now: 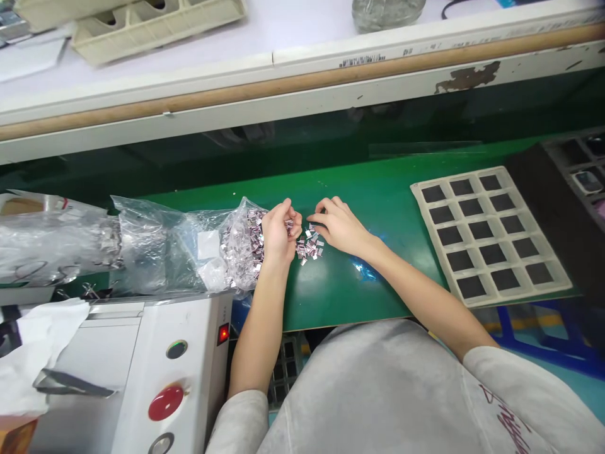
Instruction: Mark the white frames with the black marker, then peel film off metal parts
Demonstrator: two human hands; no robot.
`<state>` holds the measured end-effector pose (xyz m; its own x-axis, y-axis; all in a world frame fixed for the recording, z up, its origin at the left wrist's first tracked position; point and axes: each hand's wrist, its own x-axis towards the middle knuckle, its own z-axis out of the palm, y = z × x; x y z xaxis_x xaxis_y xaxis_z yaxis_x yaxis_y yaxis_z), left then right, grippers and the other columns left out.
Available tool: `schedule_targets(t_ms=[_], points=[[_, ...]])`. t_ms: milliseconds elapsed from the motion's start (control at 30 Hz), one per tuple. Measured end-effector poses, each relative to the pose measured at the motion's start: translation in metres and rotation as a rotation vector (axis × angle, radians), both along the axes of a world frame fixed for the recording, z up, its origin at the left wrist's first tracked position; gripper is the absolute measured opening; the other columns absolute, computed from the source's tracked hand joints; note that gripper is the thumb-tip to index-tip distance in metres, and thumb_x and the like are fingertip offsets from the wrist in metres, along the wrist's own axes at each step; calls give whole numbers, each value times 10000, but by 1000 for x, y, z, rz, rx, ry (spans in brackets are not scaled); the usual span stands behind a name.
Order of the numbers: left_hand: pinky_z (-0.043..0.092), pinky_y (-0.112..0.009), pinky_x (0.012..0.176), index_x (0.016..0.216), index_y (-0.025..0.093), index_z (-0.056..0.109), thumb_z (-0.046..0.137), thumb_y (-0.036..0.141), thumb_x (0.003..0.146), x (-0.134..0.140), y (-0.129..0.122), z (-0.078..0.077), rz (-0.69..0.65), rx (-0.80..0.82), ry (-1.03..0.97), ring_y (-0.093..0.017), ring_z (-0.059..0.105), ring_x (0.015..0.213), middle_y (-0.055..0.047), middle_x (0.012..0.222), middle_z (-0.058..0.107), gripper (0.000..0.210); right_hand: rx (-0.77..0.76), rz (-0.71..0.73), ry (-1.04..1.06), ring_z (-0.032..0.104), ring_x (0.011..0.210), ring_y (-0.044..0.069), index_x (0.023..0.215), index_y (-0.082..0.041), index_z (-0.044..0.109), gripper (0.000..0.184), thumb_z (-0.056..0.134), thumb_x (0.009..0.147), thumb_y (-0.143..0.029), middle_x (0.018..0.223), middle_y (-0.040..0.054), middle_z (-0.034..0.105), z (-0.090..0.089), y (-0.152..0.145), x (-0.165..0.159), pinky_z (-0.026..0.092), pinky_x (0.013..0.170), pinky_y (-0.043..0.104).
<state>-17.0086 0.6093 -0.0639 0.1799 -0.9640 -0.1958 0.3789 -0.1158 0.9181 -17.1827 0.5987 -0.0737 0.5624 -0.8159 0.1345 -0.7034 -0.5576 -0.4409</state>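
My left hand (280, 232) is cupped with its fingers curled in, and small shiny metal pieces (289, 224) show inside it. Just to its right, my right hand (344, 228) hovers over the green table with bent fingers apart; nothing can be made out between them. Below the fingertips lies a loose little pile of the same silvery, pinkish pieces (309, 246). On the left, a clear plastic bag (239, 243) full of such pieces lies with its mouth beside my left wrist.
A pale tray (451, 255) with dark-bottomed compartments lies on the right of the green table (378, 189). A white machine (189, 372) with a red button stands front left. More plastic bags (57, 246) lie far left. A white shelf (307, 75) runs across the back.
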Motion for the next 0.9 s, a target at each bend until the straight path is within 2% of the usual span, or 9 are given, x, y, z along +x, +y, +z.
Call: schedule_targets(t_ms=[100,267,467,567,667,800,900], points=[[157,-229,415,672,194,616,871,480,808,-2,0,-1,-5,-16,-53,-42,313,402,23,549,549,405,37,9,5,531,1193,308,1143,-194,826,213,631,1081,-135,1276,129,650,-2,-2,3,493,1061,489],[152,-223,412,754,163,728,866,368,803,-5,0,-2,-43,-37,-104,-46,307,386,38,508,531,252,60,21,0,525,1159,308,1253,-188,791,286,604,1057,-96,1244,127,630,-3,-4,4,489,1061,483],[158,-219,412,775,166,739,839,329,778,-6,-1,-3,-37,-33,-121,-51,314,393,48,503,531,191,83,40,-65,549,1128,312,1115,-196,737,227,617,979,-58,1182,112,644,-7,-8,3,477,1012,461],[157,-221,412,780,163,743,837,329,780,-6,-1,-4,-54,-25,-135,-51,313,395,47,509,536,191,115,58,-209,598,1014,268,1062,-210,697,186,592,997,-71,1049,63,702,-5,-10,-2,469,972,434],[171,-222,416,779,169,738,876,385,793,-6,1,-6,-95,-25,-193,-58,345,414,43,521,538,257,106,30,-447,626,911,223,1042,-216,715,163,575,1032,-134,985,40,714,0,-11,-8,484,912,397],[196,-223,431,785,172,731,920,503,799,-8,4,-6,-223,-85,-224,-65,369,439,35,536,549,382,221,-62,-730,636,799,180,999,-220,714,42,692,965,-233,915,13,707,4,-11,-9,507,764,336],[197,-224,435,794,172,728,939,539,782,-9,5,-5,-249,-119,-214,-63,359,435,33,544,564,423,327,-132,-875,654,778,169,954,-223,677,183,815,865,-306,857,-8,718,3,-12,-7,540,748,323]])
